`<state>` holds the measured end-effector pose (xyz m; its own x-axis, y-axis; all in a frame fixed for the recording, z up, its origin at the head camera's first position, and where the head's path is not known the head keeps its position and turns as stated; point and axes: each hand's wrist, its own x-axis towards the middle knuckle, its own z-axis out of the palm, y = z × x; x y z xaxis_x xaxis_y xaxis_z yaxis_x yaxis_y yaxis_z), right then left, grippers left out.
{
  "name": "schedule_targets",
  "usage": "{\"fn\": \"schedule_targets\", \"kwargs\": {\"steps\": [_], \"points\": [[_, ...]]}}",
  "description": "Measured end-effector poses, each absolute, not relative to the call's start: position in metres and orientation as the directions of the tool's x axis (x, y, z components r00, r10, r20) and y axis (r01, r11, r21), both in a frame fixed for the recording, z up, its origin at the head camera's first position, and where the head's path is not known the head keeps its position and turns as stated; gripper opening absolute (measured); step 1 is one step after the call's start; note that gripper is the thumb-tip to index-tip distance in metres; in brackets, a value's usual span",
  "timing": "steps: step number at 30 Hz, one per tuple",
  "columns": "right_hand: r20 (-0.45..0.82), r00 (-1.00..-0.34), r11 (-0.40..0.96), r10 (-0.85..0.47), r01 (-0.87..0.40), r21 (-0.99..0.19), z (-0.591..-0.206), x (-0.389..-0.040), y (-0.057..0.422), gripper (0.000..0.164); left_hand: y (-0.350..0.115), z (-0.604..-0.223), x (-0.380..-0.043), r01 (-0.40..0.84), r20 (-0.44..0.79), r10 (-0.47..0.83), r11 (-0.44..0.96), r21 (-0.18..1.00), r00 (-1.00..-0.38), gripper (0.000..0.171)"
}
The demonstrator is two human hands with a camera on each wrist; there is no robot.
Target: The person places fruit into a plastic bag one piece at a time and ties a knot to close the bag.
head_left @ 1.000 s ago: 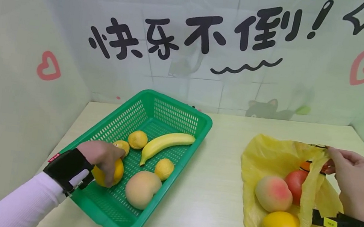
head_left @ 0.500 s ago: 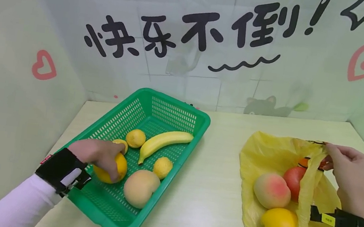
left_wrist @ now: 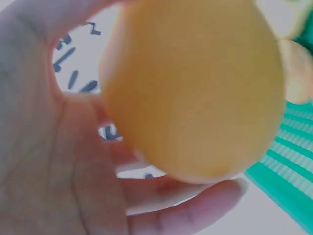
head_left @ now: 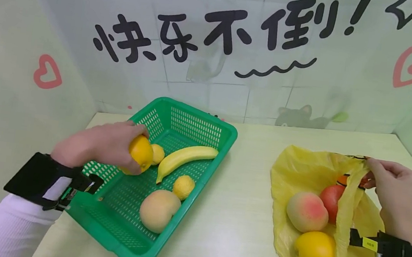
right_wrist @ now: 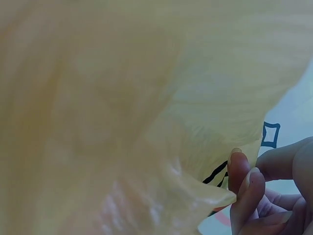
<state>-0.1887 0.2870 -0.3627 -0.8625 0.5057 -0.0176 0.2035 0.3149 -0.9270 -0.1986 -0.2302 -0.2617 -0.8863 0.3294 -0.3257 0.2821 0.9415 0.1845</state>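
Note:
In the head view my left hand grips a yellow-orange orange above the left side of a green plastic basket. The fingers curl round this fruit in the left wrist view, where the orange fills the middle. Inside the basket lie a banana, a peach and small lemons, one lemon beside the peach. My right hand pinches the rim of a yellow plastic bag, holding its mouth up. The bag contains a pink-tinged peach, a red round fruit and another orange.
Basket and bag stand apart on a pale table. A printed wall covering with black lettering rises behind the table, and walls close in both sides.
My left hand has lifted the orange from the basket floor, moving up and away from me. The right hand keeps its pinch on the bag rim; the head view has shifted slightly.

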Motion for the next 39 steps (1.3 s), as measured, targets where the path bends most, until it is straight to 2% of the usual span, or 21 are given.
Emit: {"fn": "schedule_targets", "kwargs": {"steps": [5,12,18,26,33,39], "points": [[-0.025,-0.86,0.308,0.51,0.21,-0.928,-0.362,-0.188,0.287,0.008,-0.201,-0.249,-0.207,0.321,-0.177,0.341,0.938,0.134,-0.923,0.074],[-0.02,-0.86,0.304,0.509,0.202,-0.931,-0.36,-0.187,0.287,0.007,-0.156,-0.237,-0.216,0.385,-0.109,0.404,0.91,0.155,-0.908,0.076],[-0.012,-0.849,0.311,0.528,0.207,-0.928,-0.358,-0.189,0.285,0.01,-0.117,-0.237,-0.22,0.476,-0.137,0.519,0.841,0.256,-0.844,0.075],[0.012,-0.856,0.336,0.517,0.19,-0.923,-0.358,-0.188,0.283,0.019,-0.061,-0.245,-0.228,0.597,-0.204,0.673,0.731,0.331,-0.711,0.068],[0.033,-0.86,0.324,0.51,0.156,-0.933,-0.356,-0.189,0.283,0.013,-0.02,-0.256,-0.232,0.618,-0.275,0.725,0.685,0.385,-0.632,0.063],[0.038,-0.857,0.318,0.514,0.148,-0.936,-0.357,-0.188,0.284,0.011,0.015,-0.272,-0.234,0.633,-0.335,0.736,0.676,0.376,-0.588,0.061]]}}
